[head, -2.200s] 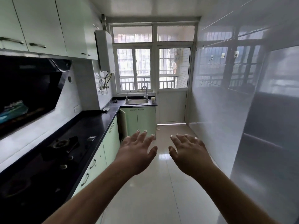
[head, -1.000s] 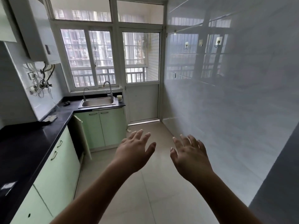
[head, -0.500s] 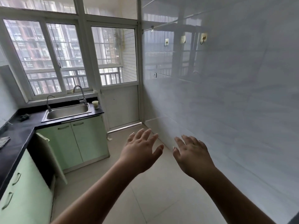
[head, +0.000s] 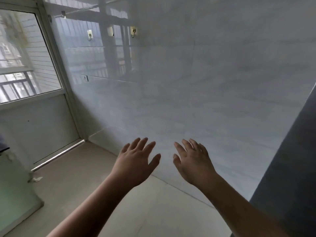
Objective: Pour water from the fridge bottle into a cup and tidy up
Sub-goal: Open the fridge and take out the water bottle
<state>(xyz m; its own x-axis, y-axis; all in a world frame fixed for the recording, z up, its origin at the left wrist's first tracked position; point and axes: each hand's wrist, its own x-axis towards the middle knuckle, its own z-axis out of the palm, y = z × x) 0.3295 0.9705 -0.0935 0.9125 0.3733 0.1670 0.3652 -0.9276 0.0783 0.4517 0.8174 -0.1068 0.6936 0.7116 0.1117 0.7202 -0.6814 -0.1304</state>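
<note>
- Barely begun: person's left hand (head: pixel 136 164) and right hand (head: pixel 193 162) hover side by side at chest height, palms down, fingers straight and spread, each holding nothing.
- Task's things: no bottle and no cup in shot; where they stand can't be told from this view.
- Likely target: tall dark-grey slab w/ a flat matte face (head: pixel 294 159) runs up the frame edge just right of the right hand. Prob. the fridge's side, though no door or handle shows, so that is a guess.
- Straight ahead of both hands: glossy pale-grey tiled wall (head: pixel 196 86), mirroring window bars; hands near it, not touching.
- Above and left of the left hand, high on that wall: small square adhesive hooks (head: pixel 133 31), nothing hanging from them.
- Far left of the left hand: white-framed balcony door w/ a glass upper pane (head: pixel 30 74), closed, metal sill strip at its foot.
- Below both forearms: beige floor tiles (head: pixel 89 185); a small crumpled white scrap (head: pixel 36 179) lies well left of the left hand, by the base of a pale-green cabinet (head: pixel 15 194).
- Done so far, by the look of it: nothing. No water poured, nothing fetched.
- Left to do, by judgement: reach and open the fridge, take out the bottle, find a cup, pour, cap and return the bottle, shut the door, tidy up. Approx. the whole job.
</note>
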